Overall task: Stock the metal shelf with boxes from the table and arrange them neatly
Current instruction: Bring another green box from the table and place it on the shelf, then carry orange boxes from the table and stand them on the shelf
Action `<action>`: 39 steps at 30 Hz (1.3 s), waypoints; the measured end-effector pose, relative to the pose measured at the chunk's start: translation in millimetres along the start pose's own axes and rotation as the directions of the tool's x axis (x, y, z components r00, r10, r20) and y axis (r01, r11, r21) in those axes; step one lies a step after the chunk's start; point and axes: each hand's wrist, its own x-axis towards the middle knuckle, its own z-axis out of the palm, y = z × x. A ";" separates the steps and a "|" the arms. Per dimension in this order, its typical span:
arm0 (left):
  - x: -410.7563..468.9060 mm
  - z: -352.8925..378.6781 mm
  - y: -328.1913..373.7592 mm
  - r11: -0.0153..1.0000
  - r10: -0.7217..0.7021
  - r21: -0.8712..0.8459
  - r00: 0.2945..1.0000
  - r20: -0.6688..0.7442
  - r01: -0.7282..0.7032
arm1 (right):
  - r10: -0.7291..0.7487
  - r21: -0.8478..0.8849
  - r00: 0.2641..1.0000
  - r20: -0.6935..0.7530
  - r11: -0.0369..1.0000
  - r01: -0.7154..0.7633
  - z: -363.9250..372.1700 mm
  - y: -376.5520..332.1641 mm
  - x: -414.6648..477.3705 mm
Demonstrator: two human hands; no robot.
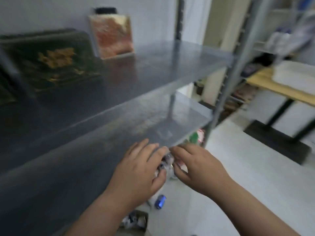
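The view is motion-blurred. The metal shelf [170,65] fills the left and middle, with a second level [129,128] below it. On the upper level a dark green box with gold print [51,65] lies at the left. An orange-red box [112,36] stands upright against the back wall. My left hand [139,169] and my right hand [199,167] hover side by side at the front edge of the lower level, fingers stretched out and almost touching. I see no box in either hand.
A wooden table [281,89] with a white box [296,74] stands at the right, across pale floor. Below my hands lie a blue object [160,201] and an open carton of small items [134,222]. Green and red packets [196,137] sit under the shelf.
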 end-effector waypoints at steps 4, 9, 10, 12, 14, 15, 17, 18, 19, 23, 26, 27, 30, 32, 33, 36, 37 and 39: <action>-5.0 55.4 36.2 0.981 0.153 -0.161 0.952 0.266 -0.113 | 0.406 -0.104 0.883 0.235 0.914 -0.392 12.7 8.5 -99.0; -21.3 105.8 112.4 0.906 0.413 -0.283 0.803 0.430 -0.314 | 0.717 -0.164 0.620 0.320 0.686 -0.709 7.1 0.1 -223.6; -25.7 113.4 129.7 0.888 0.453 -0.307 0.771 0.447 -0.343 | 0.761 -0.167 0.567 0.315 0.632 -0.757 6.5 -2.5 -247.8; -36.0 128.3 164.9 0.844 0.534 -0.350 0.702 0.472 -0.407 | 0.835 -0.165 0.465 0.294 0.523 -0.836 7.7 -8.2 -296.0; -47.5 139.6 202.8 0.791 0.612 -0.393 0.608 0.505 -0.470 | 0.892 -0.145 0.368 0.262 0.413 -0.899 8.5 -15.2 -342.8; -53.7 143.7 221.9 0.761 0.647 -0.409 0.554 0.524 -0.503 | 0.915 -0.129 0.318 0.250 0.357 -0.925 8.5 -19.4 -365.0; -67.5 150.0 258.9 0.699 0.710 -0.455 0.459 0.534 -0.552 | 0.946 -0.105 0.231 0.229 0.260 -0.960 9.1 -29.1 -408.5; -74.6 152.1 277.2 0.666 0.740 -0.483 0.416 0.529 -0.569 | 0.958 -0.093 0.186 0.216 0.210 -0.973 8.8 -34.8 -429.8; -81.6 154.1 295.6 0.632 0.767 -0.511 0.374 0.522 -0.583 | 0.969 -0.078 0.139 0.205 0.158 -0.984 7.7 -41.0 -450.7; -112.6 162.0 370.5 0.531 0.832 -0.582 0.248 0.496 -0.616 | 0.990 -0.018 -0.022 0.137 -0.020 -1.000 -3.9 -68.1 -529.8; -135.6 161.4 427.0 0.488 0.856 -0.623 0.198 0.477 -0.611 | 0.991 0.005 -0.108 0.075 -0.108 -0.994 -15.5 -85.2 -582.0; -141.8 161.9 444.6 0.479 0.862 -0.633 0.188 0.472 -0.608 | 0.989 0.017 -0.134 0.063 -0.135 -0.991 -19.4 -88.2 -598.0; -154.6 167.4 490.8 0.464 0.868 -0.644 0.169 0.467 -0.608 | 0.974 0.097 -0.228 -0.009 -0.226 -0.969 -27.9 -90.1 -640.8; -157.6 173.8 514.1 0.460 0.870 -0.639 0.167 0.465 -0.617 | 0.940 0.200 -0.336 -0.065 -0.318 -0.927 -31.3 -88.7 -661.0; -157.4 177.6 524.1 0.462 0.868 -0.634 0.168 0.468 -0.620 | 0.912 0.272 -0.403 -0.081 -0.369 -0.889 -32.3 -88.0 -668.6; -148.3 194.5 550.0 0.478 0.856 -0.619 0.174 0.486 -0.623 | 0.791 0.491 -0.602 -0.106 -0.485 -0.724 -29.6 -85.7 -682.7; -142.5 202.0 558.3 0.481 0.855 -0.615 0.177 0.488 -0.625 | 0.745 0.541 -0.661 -0.091 -0.520 -0.661 -27.4 -83.2 -685.2; -127.7 218.5 575.3 0.495 0.849 -0.612 0.194 0.492 -0.617 | 0.656 0.609 -0.755 -0.003 -0.597 -0.522 -22.3 -75.1 -687.7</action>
